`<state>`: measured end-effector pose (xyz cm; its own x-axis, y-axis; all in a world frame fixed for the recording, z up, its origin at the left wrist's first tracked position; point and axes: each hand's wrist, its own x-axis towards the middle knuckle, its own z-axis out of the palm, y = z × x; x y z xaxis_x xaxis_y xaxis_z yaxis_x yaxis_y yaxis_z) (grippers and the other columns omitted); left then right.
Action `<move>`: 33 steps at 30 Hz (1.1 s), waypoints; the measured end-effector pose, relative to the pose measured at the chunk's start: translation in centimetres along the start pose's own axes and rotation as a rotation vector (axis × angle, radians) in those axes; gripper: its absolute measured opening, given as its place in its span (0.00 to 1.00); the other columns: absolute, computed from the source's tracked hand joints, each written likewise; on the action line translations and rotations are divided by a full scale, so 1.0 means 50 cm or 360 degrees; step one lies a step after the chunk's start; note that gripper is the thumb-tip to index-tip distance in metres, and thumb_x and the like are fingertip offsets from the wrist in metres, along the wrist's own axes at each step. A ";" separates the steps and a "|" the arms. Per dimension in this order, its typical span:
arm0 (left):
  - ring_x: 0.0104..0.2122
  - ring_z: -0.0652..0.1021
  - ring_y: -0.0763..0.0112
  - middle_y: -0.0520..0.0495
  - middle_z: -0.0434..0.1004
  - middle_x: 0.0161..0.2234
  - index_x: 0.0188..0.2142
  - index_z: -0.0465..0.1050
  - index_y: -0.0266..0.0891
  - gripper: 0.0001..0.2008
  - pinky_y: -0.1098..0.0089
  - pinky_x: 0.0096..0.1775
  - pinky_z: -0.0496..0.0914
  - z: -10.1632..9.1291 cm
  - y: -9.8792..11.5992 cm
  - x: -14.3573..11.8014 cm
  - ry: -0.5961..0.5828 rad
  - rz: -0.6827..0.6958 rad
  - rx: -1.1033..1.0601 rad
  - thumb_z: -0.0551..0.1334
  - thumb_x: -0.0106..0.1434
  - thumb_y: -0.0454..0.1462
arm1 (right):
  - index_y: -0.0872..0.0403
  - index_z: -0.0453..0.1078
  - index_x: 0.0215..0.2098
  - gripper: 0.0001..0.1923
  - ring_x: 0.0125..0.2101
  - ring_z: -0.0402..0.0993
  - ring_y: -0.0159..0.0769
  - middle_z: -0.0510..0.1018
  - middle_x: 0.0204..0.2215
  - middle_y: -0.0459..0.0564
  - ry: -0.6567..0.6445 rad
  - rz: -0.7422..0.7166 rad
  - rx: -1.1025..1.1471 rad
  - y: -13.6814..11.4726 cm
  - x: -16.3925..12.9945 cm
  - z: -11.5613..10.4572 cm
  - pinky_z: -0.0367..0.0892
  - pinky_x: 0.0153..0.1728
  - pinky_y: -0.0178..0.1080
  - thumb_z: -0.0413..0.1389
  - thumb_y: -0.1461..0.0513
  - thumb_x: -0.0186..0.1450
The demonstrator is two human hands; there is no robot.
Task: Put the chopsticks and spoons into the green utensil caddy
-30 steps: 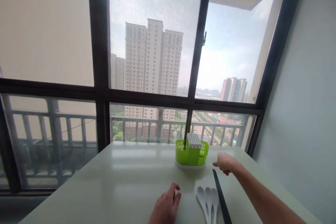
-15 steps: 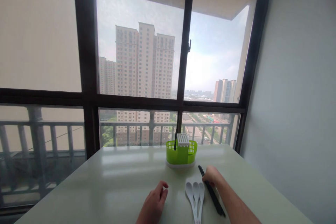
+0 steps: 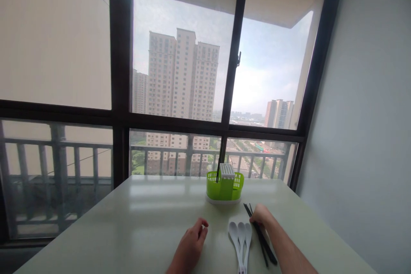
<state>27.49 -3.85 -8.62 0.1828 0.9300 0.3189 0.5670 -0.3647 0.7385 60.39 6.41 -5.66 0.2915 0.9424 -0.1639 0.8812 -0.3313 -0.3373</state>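
My right hand (image 3: 260,215) is closed on black chopsticks (image 3: 267,246) lying slantwise on the table. Their tips stick out beyond my fingers, and one chopstick lies apart from the bundle at the near end. Just left of them are three white spoons (image 3: 240,237), side by side with their bowls away from me and their handles coming together. My left hand (image 3: 195,237) rests on the table left of the spoons. Its fingers are loosely curled, with a gap between thumb and forefinger and nothing held.
A bright green utensil basket (image 3: 224,189) with a white base and a grey-white slotted top stands beyond the hands. Dark thin sticks (image 3: 218,173) rise from its left part. The pale, glossy table (image 3: 138,222) reaches a dark-framed window, with a wall (image 3: 362,137) on the right.
At the near end, one chopstick has come away to the left of the bundle; the far tips have spread too. My left hand stays empty. The view has tilted and shifted slightly.
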 end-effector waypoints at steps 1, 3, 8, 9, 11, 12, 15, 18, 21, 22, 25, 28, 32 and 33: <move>0.28 0.71 0.69 0.56 0.66 0.24 0.42 0.68 0.44 0.12 0.72 0.34 0.59 -0.001 0.002 0.000 0.0001 -0.0006 0.0008 0.48 0.72 0.43 | 0.57 0.61 0.10 0.19 0.18 0.72 0.40 0.68 0.13 0.50 -0.0040 0.0031 0.0012 0.002 -0.002 -0.001 0.67 0.21 0.35 0.66 0.67 0.50; 0.29 0.72 0.69 0.55 0.69 0.25 0.42 0.68 0.43 0.13 0.72 0.34 0.60 -0.002 0.006 -0.001 0.0011 -0.0015 0.0030 0.48 0.72 0.43 | 0.57 0.60 0.11 0.20 0.17 0.69 0.37 0.66 0.13 0.49 -0.0136 0.0110 0.0048 0.005 -0.009 -0.003 0.64 0.18 0.33 0.66 0.65 0.53; 0.35 0.76 0.67 0.51 0.75 0.30 0.41 0.70 0.43 0.14 0.72 0.37 0.62 -0.004 0.013 -0.004 0.0029 -0.0012 0.0059 0.48 0.72 0.43 | 0.56 0.57 0.14 0.22 0.12 0.60 0.28 0.64 0.13 0.47 -0.0193 0.0145 0.0202 0.016 -0.029 -0.019 0.55 0.13 0.28 0.66 0.63 0.55; 0.35 0.76 0.66 0.51 0.75 0.31 0.41 0.70 0.43 0.14 0.72 0.37 0.62 -0.004 0.014 -0.005 0.0031 -0.0012 0.0061 0.48 0.73 0.43 | 0.56 0.57 0.14 0.22 0.11 0.60 0.28 0.65 0.13 0.48 -0.0192 0.0134 0.0233 0.018 -0.033 -0.027 0.54 0.12 0.28 0.66 0.62 0.54; 0.36 0.76 0.66 0.50 0.76 0.31 0.40 0.71 0.43 0.14 0.72 0.38 0.62 -0.003 0.014 -0.006 0.0036 -0.0010 0.0057 0.48 0.73 0.44 | 0.56 0.59 0.16 0.20 0.11 0.63 0.30 0.68 0.14 0.51 -0.0168 0.0087 0.0293 0.025 -0.038 -0.053 0.55 0.11 0.28 0.66 0.62 0.55; 0.36 0.76 0.67 0.50 0.76 0.31 0.40 0.71 0.43 0.14 0.72 0.38 0.62 -0.003 0.014 -0.006 0.0042 -0.0006 0.0050 0.49 0.73 0.44 | 0.56 0.61 0.18 0.18 0.12 0.65 0.32 0.70 0.15 0.52 -0.0146 0.0053 0.0322 0.028 -0.039 -0.069 0.56 0.11 0.28 0.65 0.62 0.55; 0.33 0.75 0.68 0.51 0.75 0.30 0.39 0.70 0.43 0.14 0.72 0.37 0.61 -0.004 0.015 -0.005 0.0053 0.0007 0.0010 0.49 0.72 0.44 | 0.56 0.66 0.25 0.08 0.15 0.71 0.34 0.73 0.18 0.52 -0.0037 -0.0076 0.0415 0.038 -0.041 -0.126 0.58 0.12 0.27 0.62 0.65 0.57; 0.31 0.73 0.69 0.52 0.73 0.28 0.38 0.70 0.42 0.14 0.72 0.35 0.61 -0.007 0.019 -0.003 0.0058 0.0012 -0.0035 0.49 0.73 0.44 | 0.57 0.68 0.37 0.08 0.18 0.73 0.34 0.76 0.21 0.49 0.0096 -0.0231 0.0518 0.033 -0.052 -0.181 0.59 0.12 0.27 0.59 0.67 0.58; 0.29 0.72 0.69 0.53 0.71 0.26 0.39 0.71 0.42 0.17 0.72 0.34 0.61 -0.013 0.024 -0.004 0.0071 0.0028 -0.0072 0.49 0.73 0.47 | 0.57 0.69 0.42 0.11 0.21 0.75 0.32 0.77 0.24 0.47 0.0157 -0.0448 0.0652 -0.006 -0.091 -0.212 0.61 0.14 0.26 0.56 0.65 0.61; 0.29 0.72 0.69 0.53 0.71 0.26 0.40 0.72 0.42 0.18 0.71 0.34 0.62 -0.015 0.026 -0.005 0.0081 0.0035 -0.0094 0.49 0.73 0.49 | 0.57 0.70 0.42 0.10 0.22 0.75 0.32 0.78 0.26 0.47 0.0158 -0.0578 0.0740 -0.028 -0.110 -0.213 0.62 0.15 0.26 0.56 0.63 0.61; 0.32 0.74 0.68 0.50 0.76 0.33 0.49 0.73 0.43 0.21 0.70 0.38 0.67 -0.023 0.031 -0.011 0.0141 0.0103 -0.0207 0.50 0.72 0.51 | 0.56 0.71 0.39 0.10 0.26 0.76 0.34 0.78 0.27 0.47 0.0114 -0.1069 0.1097 -0.113 -0.174 -0.185 0.67 0.19 0.28 0.56 0.58 0.62; 0.35 0.75 0.67 0.45 0.78 0.42 0.54 0.73 0.44 0.22 0.68 0.41 0.69 -0.029 0.037 -0.015 0.0186 0.0195 -0.0265 0.52 0.71 0.51 | 0.56 0.70 0.35 0.10 0.24 0.76 0.36 0.77 0.25 0.46 -0.0017 -0.1221 0.1303 -0.195 -0.223 -0.121 0.71 0.21 0.32 0.58 0.57 0.60; 0.37 0.76 0.66 0.43 0.78 0.44 0.51 0.76 0.43 0.19 0.68 0.42 0.70 -0.033 0.046 -0.017 0.0143 0.0232 -0.0242 0.55 0.70 0.48 | 0.56 0.72 0.35 0.08 0.22 0.73 0.34 0.77 0.23 0.45 -0.0096 -0.1303 0.1347 -0.256 -0.247 -0.046 0.68 0.23 0.31 0.58 0.60 0.59; 0.37 0.76 0.66 0.43 0.78 0.43 0.48 0.77 0.43 0.17 0.69 0.42 0.70 -0.033 0.047 -0.016 0.0123 0.0230 -0.0237 0.55 0.70 0.47 | 0.56 0.73 0.34 0.07 0.22 0.72 0.33 0.77 0.23 0.45 -0.0093 -0.1317 0.1330 -0.262 -0.249 -0.036 0.67 0.23 0.31 0.58 0.60 0.59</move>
<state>27.36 -5.54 -6.18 0.1884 0.8632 0.4683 0.4133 -0.5023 0.7595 45.90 -0.90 2.47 -0.2913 0.8881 0.3556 0.2699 0.4329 -0.8601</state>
